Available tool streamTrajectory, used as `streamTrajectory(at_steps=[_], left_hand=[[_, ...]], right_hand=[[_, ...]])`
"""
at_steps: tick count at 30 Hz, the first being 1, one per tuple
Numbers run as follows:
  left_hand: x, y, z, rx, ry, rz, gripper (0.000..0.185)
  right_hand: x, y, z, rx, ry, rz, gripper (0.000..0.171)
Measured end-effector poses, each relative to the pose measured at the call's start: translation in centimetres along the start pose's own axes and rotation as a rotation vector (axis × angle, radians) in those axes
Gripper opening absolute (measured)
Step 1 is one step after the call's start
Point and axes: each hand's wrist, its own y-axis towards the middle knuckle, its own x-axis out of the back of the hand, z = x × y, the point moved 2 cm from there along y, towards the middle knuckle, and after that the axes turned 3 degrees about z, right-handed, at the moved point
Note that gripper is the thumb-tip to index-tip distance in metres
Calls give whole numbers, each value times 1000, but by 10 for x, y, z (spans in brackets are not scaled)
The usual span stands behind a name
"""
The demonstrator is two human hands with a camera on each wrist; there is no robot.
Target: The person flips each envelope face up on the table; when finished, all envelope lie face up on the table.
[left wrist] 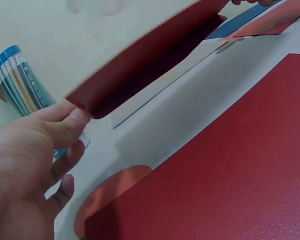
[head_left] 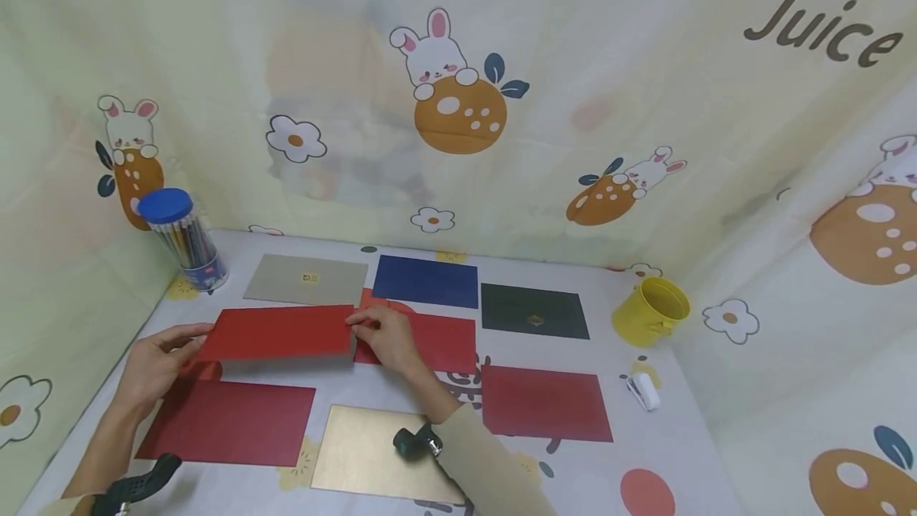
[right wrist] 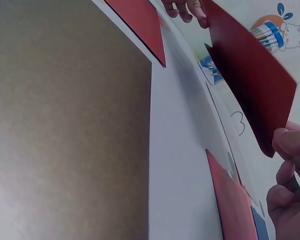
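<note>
A bright red envelope (head_left: 279, 333) is held above the table, tilted, with a darker flap with rounded corners hanging along its lower edge in both wrist views. My left hand (head_left: 148, 369) pinches its left end between thumb and fingers, as the left wrist view shows (left wrist: 35, 145). At the opposite end, the thumb and fingers of my right hand (head_left: 387, 334) grip the right edge. Below it lies a dark red envelope (head_left: 229, 424). A gold envelope (head_left: 365, 452) sits under my right forearm, which hides part of it. Another red envelope (head_left: 444, 342) lies partly behind the right hand.
Grey (head_left: 286, 277), blue (head_left: 426, 281) and dark green (head_left: 533, 317) envelopes line the back. One more dark red envelope (head_left: 548, 404) lies right of centre. A blue-lidded jar of pencils (head_left: 189, 245) stands back left. A yellow bucket (head_left: 645, 315) and a small white stapler-like object (head_left: 643, 392) are at right.
</note>
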Motion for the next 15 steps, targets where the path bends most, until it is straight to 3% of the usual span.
streamTrajectory(at_steps=[7,15], left_hand=[[0,-1,-4,52,-8,-46,45],[2,0,-9,9,-29,-45,52]], right_hand=[[1,0,3,-16,27,-12,17],[1,0,7,-8,55,-24,15]])
